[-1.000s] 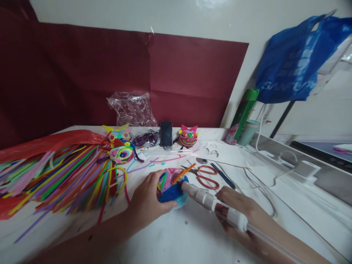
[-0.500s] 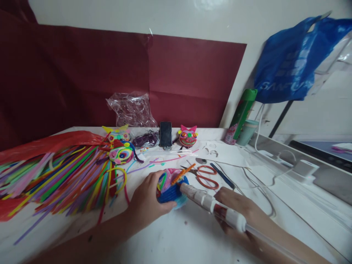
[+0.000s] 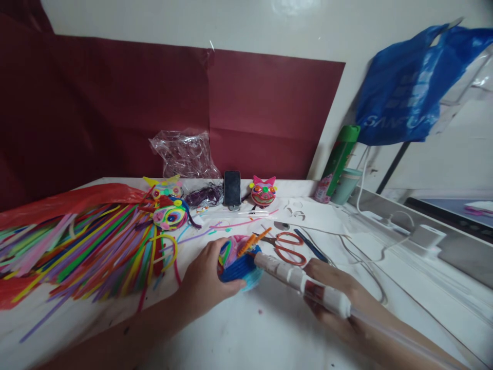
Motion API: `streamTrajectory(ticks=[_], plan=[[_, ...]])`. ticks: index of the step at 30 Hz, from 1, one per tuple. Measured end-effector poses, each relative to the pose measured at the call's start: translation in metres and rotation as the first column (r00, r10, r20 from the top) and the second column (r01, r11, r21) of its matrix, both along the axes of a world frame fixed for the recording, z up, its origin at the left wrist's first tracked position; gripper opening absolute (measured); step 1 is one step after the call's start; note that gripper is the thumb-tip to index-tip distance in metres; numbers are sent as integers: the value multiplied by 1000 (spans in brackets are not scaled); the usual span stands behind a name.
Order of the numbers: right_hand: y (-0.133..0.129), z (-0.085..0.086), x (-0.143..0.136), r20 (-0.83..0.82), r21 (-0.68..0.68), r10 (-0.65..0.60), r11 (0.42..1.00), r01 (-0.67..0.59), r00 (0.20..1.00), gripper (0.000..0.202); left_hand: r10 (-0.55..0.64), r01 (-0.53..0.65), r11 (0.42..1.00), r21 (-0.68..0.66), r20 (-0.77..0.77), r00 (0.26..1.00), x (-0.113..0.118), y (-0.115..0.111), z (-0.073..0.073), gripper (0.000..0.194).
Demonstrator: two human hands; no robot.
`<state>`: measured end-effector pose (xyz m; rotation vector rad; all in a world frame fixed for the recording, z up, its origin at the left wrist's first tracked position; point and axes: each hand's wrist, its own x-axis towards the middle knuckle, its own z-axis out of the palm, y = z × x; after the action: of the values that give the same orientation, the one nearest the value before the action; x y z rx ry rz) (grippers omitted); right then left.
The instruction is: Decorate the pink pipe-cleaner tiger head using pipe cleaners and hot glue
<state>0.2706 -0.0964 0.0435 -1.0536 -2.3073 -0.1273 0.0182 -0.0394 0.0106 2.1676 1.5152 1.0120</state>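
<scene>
My left hand [image 3: 208, 275] is wrapped round a blue, pink and green ball-shaped pipe-cleaner craft piece [image 3: 239, 267]. An orange pipe cleaner [image 3: 257, 239] sticks out from its top. In my right hand [image 3: 333, 288] is a white hot glue gun [image 3: 287, 272], its nozzle up against the right side of the craft piece; a clear glue stick trails from its back end. Orange-handled scissors [image 3: 288, 247] lie open just beyond, beside a dark blue pen-like tool [image 3: 313, 246].
A heap of coloured pipe cleaners [image 3: 92, 246] on red plastic spreads over the left side. Finished craft heads [image 3: 263, 191], a phone [image 3: 232, 188] and purple yarn [image 3: 206, 195] stand along the back. At right are a green spray can [image 3: 338, 162], a cup [image 3: 346, 186] and a power strip [image 3: 385, 224] with cables.
The glue gun and my right hand have shifted slightly right and down. The orange pipe cleaner sits a little lower and further left. My left hand keeps its hold.
</scene>
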Motion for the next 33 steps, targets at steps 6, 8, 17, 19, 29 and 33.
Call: streamTrajectory(ticks=[6,8,17,19,29,33], plan=[[25,-6,10,-154,-216,-316,935,280,936,12,-7,31,989,-145,165,986,-8,12,-6,72],[46,-15,15,-176,-294,-454,871,393,873,17,-20,58,984,-170,217,976,-11,15,-6,71],[118,-47,11,170,-293,-452,825,483,876,20,-135,259,926,-276,398,907,-19,24,5,68],[123,-50,7,207,-289,-432,830,477,878,22,-147,278,918,-282,410,900,-21,26,5,69],[105,-30,6,-29,-190,-284,943,273,958,22,1,101,973,-208,439,898,-25,30,10,66],[70,-4,-20,-428,-267,-204,959,93,880,19,77,-23,995,-93,645,761,-26,20,34,25]])
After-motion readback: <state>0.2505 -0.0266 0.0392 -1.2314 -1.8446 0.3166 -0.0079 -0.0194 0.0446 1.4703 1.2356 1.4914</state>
